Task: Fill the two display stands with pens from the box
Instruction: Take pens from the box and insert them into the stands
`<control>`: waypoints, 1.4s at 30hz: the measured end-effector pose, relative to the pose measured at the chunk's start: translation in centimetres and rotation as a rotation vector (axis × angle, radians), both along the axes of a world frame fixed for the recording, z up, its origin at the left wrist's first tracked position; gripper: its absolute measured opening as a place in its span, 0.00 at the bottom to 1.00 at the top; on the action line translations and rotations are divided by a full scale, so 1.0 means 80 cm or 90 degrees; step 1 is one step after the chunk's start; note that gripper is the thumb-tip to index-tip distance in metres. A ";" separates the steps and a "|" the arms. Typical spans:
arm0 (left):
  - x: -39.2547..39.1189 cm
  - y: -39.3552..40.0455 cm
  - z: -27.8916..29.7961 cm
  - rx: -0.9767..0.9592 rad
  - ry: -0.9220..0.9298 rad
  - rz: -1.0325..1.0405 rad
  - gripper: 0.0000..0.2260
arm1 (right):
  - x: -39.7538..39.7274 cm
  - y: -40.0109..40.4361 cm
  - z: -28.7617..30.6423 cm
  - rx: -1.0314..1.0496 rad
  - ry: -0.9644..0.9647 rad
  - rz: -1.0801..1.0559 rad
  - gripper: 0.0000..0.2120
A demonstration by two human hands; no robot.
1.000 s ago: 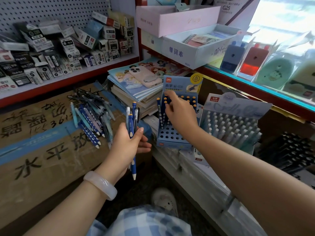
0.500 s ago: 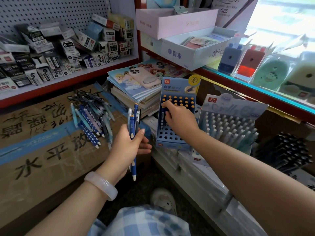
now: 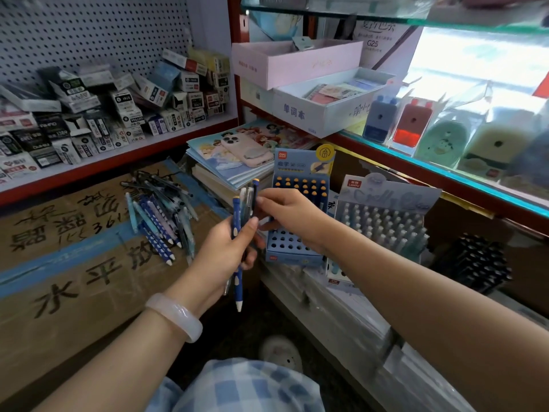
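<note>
My left hand grips a small bunch of pens, dark blue with white dots, held upright. My right hand has come across to the bunch and pinches the top of one pen in it. Just behind stands the blue display stand; its upper rows hold orange-capped pens and its lower holes are bare. To its right stands the pale grey-blue stand, packed with light-capped pens. A loose pile of pens lies on the cardboard box at the left.
A pink phone lies on a stack of notebooks behind the blue stand. Small boxes crowd the left shelf. A black pen stand sits at the far right. Glass shelf edge runs above the stands.
My right hand has left the blue stand, where it was pushing a pen in, and moved left to the bunch in my left hand. The camera has tilted slightly.
</note>
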State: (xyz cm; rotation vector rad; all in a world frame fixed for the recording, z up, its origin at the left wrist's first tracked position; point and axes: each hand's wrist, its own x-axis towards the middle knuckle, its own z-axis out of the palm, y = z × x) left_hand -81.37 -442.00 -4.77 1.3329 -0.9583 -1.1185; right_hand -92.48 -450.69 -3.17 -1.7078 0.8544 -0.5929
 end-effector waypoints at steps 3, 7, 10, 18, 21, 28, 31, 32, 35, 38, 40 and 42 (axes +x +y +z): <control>-0.006 0.004 0.009 0.004 0.063 -0.007 0.07 | -0.003 0.006 -0.001 0.113 -0.095 -0.032 0.13; -0.010 0.010 0.018 0.010 0.053 -0.017 0.08 | -0.005 0.013 0.005 0.151 -0.149 -0.046 0.12; -0.013 0.011 0.021 0.021 0.047 -0.015 0.08 | -0.008 0.016 0.011 0.111 -0.167 -0.084 0.07; 0.001 0.009 0.004 0.087 0.037 0.107 0.06 | -0.038 -0.011 0.021 -0.011 -0.123 -0.272 0.05; 0.010 0.007 -0.010 0.107 -0.053 0.139 0.06 | -0.055 -0.027 0.011 -0.124 -0.015 -0.341 0.04; 0.015 0.003 -0.013 0.076 -0.066 0.115 0.05 | -0.055 -0.039 -0.028 -0.272 0.167 -0.312 0.05; 0.017 0.003 -0.012 0.075 -0.051 0.103 0.05 | -0.044 -0.043 -0.037 -0.295 0.205 -0.293 0.04; 0.017 0.003 -0.012 0.076 -0.052 0.099 0.06 | -0.040 -0.044 -0.038 -0.298 0.216 -0.289 0.05; 0.018 0.002 -0.013 0.075 -0.050 0.092 0.06 | -0.032 -0.049 -0.042 -0.321 0.275 -0.256 0.06; 0.019 0.000 -0.016 0.078 -0.045 0.090 0.07 | -0.025 -0.052 -0.049 -0.343 0.341 -0.218 0.05; 0.019 -0.001 -0.018 0.075 -0.049 0.082 0.07 | -0.020 -0.052 -0.054 -0.344 0.378 -0.209 0.05; 0.018 -0.001 -0.018 0.070 -0.062 0.074 0.07 | -0.014 -0.050 -0.058 -0.334 0.406 -0.212 0.07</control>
